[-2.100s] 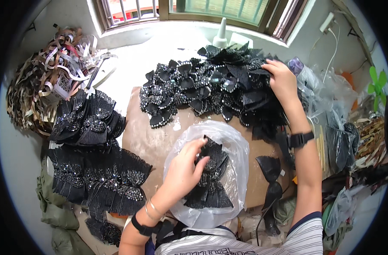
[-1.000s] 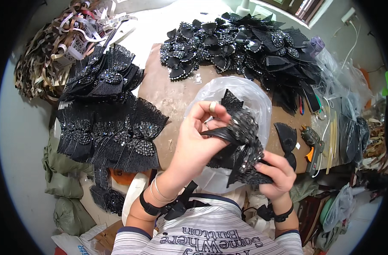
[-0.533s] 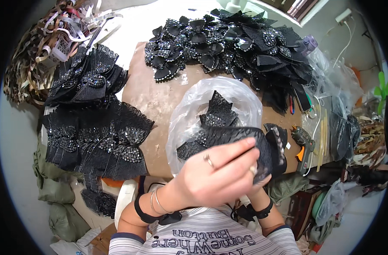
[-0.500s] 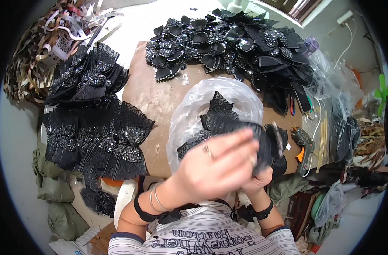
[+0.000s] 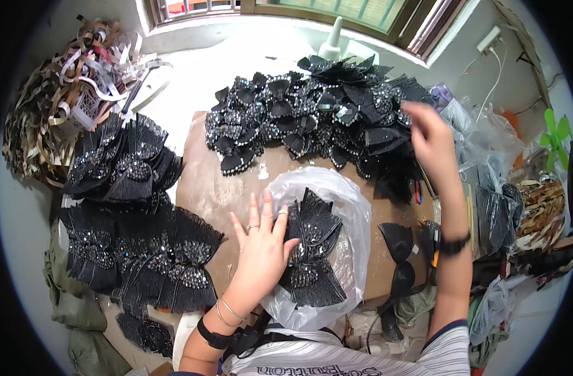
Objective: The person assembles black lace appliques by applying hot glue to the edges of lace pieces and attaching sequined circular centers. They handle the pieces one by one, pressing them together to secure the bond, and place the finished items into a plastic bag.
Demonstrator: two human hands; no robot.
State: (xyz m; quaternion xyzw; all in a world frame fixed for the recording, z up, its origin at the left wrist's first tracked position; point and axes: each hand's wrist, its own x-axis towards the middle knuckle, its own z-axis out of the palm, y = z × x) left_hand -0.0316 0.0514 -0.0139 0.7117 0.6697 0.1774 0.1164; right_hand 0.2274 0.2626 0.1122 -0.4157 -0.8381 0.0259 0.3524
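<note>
A black lace bow piece [image 5: 311, 250] with sparkling beads at its middle lies flat on a clear plastic bag [image 5: 355, 276] in front of me. My left hand [image 5: 261, 247] rests beside it, fingers spread, with the fingertips and thumb at its left edge. Up at the right, my right hand [image 5: 432, 138] reaches over the right end of a heap of black beaded bows [image 5: 299, 113]. Its index finger points left and its thumb looks apart; nothing shows in it. A plain black bow-shaped piece [image 5: 399, 250] lies right of the bag.
Stacks of black beaded lace pieces [image 5: 142, 250] line the table's left side. Behind them sits a pile of ribbon strips [image 5: 54, 100]. A glue gun [image 5: 432, 238] is partly hidden by my right forearm. A white nozzle bottle [image 5: 331, 41] stands near the window.
Both hands were together over the bag, handling black pieces. They have parted: the left now lies spread beside the lace bow, the right has moved up and right to the heap.
</note>
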